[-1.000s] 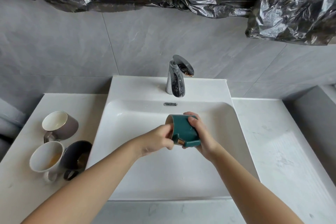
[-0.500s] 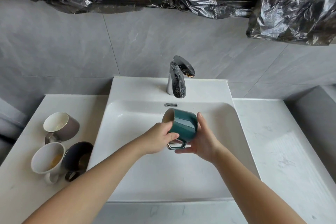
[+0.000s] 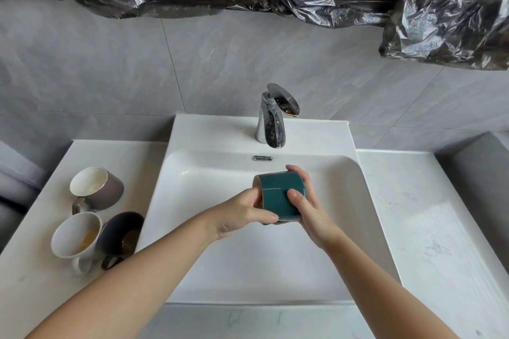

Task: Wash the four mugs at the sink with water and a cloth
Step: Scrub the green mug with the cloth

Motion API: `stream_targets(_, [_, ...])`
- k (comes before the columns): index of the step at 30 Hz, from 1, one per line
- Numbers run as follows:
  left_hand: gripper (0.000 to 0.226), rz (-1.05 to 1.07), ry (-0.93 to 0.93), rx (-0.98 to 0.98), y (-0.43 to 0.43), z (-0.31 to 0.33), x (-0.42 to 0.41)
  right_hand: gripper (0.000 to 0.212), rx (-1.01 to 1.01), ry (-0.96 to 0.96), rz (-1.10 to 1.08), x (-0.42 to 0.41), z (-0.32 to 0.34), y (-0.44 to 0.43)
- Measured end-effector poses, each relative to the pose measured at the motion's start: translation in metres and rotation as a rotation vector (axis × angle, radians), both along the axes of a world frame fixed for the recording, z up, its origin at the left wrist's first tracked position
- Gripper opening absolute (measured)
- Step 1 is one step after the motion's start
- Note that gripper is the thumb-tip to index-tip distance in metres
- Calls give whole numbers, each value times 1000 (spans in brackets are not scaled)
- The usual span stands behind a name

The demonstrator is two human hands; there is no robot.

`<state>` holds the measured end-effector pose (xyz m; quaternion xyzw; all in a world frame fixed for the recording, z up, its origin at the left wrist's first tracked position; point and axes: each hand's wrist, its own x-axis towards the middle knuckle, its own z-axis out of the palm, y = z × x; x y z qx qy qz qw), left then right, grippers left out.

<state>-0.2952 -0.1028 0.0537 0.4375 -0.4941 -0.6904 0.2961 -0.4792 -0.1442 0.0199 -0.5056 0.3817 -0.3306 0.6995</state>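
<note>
**Green mug held on its side over the basin, three more waiting**

Head view: The green mug point(image 3: 278, 195) is in the air over the sink point(image 3: 192, 173), just in front of the tap point(image 3: 271, 121) and below its spout. It lies on its side with the mouth to the left. That looks like a hold chosen so any drips fall into the basin and the mug is within reach of the spout. No stream is visible at the tap.

The left hand point(image 3: 242, 215) grips the mouth end, with the thumb along the lower edge. Its fingers are hidden, so I cannot tell whether they reach inside. The right hand point(image 3: 308, 206) wraps the base end, thumb pressed on the near wall and fingers curled over the far side. Holding it from both ends probably makes it easy to turn or rub. Neither hand visibly holds anything to wipe with.

The mug is glossy dark teal with a pale rim and a thin light line across its wall. Its handle is out of sight.

On the counter point(image 3: 440, 228) left of the sink, a taupe mug point(image 3: 102, 190), a white mug point(image 3: 74, 237) with a yellowish stain inside and a dark mug point(image 3: 121, 231) lie tipped over, close together. They are likely parked there within reach for their turn.
</note>
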Motion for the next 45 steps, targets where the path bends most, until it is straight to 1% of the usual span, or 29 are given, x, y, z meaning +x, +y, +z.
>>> stream_targets(2, [54, 60, 50, -4, 0, 1, 0, 57, -129, 54, -16, -2, 2, 1])
stream_targets(3, [52, 81, 38, -17, 0, 2, -1, 58, -145, 62, -17, -1, 3, 2])
stream_targets(4, [51, 98, -3, -36, 0, 2, -1, 60, -113, 48, -11, 0, 2, 2])
stream_targets(8, [47, 120, -191, -149, 2, 1, 0, 76, 176, 44, 79, 0, 4, -1])
stream_targets(9, [43, 91, -267, -214, 3, -1, 0, 82, 277, 25, 108, -3, 6, -4])
stream_targets(11, [34, -11, -533, -394, 2, -3, 4, 91, 488, -57, 159, -6, 11, -8])
stream_targets(12, [32, -72, -652, -476, 0, -3, 4, 87, 578, -91, 153, -6, 14, -9])
stream_targets(14, [29, -156, -780, -538, 0, 0, 3, 65, 668, -111, 73, 0, 18, -9])
stream_targets(16, [26, -133, -775, -493, 2, 3, -1, 48, 640, -109, -12, 5, 15, -8])
stream_targets(17, [30, -103, -742, -449, 4, 4, -3, 42, 604, -97, -37, 7, 12, -7])
stream_targets(19, [37, -45, -579, -328, 8, 7, -6, 36, 500, -60, -50, 10, 9, -4])
stream_targets(20, [38, -5, -449, -256, 9, 8, -6, 39, 438, -30, -55, 10, 7, -2])
stream_targets(21, [39, 42, -329, -188, 12, 10, -6, 47, 365, -13, -54, 9, 6, -1])
stream_targets(23, [40, 137, -137, -99, 15, 13, -6, 61, 189, -12, -40, 8, 6, 0])
stream_targets(25, [43, 226, -13, -69, 18, 14, -9, 59, -13, 4, -51, 5, 5, 0])
stream_targets(26, [43, 263, 3, -71, 17, 14, -11, 57, -75, 11, -54, 4, 5, 0])
stream_targets(27, [41, 291, -7, -86, 16, 14, -13, 57, -92, 12, -50, 4, 7, 0])
stream_targets(28, [40, 318, -37, -103, 15, 14, -13, 58, -60, 8, -36, 5, 9, -1])
stream_targets(30, [38, 340, -141, -155, 14, 12, -11, 65, 75, 18, 19, 4, 16, -2])
stream_targets(32, [32, 291, -300, -252, 14, 7, -6, 69, 249, 11, 116, -1, 19, -5])
stream_targets(34, [21, 207, -446, -333, 14, 4, -3, 61, 404, -11, 153, -4, 25, -6])
stream_targets(35, [19, 179, -476, -352, 15, 5, -2, 52, 449, -15, 140, -4, 26, -6])
stream_targets(36, [20, 163, -466, -351, 15, 8, -2, 43, 472, -25, 114, -4, 26, -6])
stream_targets(38, [29, 144, -455, -362, 14, 14, -2, 35, 474, -89, 71, -3, 24, -6])
stream_targets(40, [37, 86, -533, -403, 15, 17, -1, 36, 430, -117, 70, -2, 22, -6])
stream_targets(42, [38, -9, -609, -433, 16, 18, -2, 39, 370, -102, 74, 0, 20, -5])
stream_targets(43, [36, -31, -597, -420, 16, 20, -3, 45, 337, -87, 65, 2, 19, -5])
stream_targets(44, [33, -33, -528, -374, 16, 22, -4, 52, 289, -66, 51, 3, 18, -5])
stream_targets(45, [31, -15, -409, -308, 16, 25, -6, 58, 222, -49, 39, 4, 16, -5])
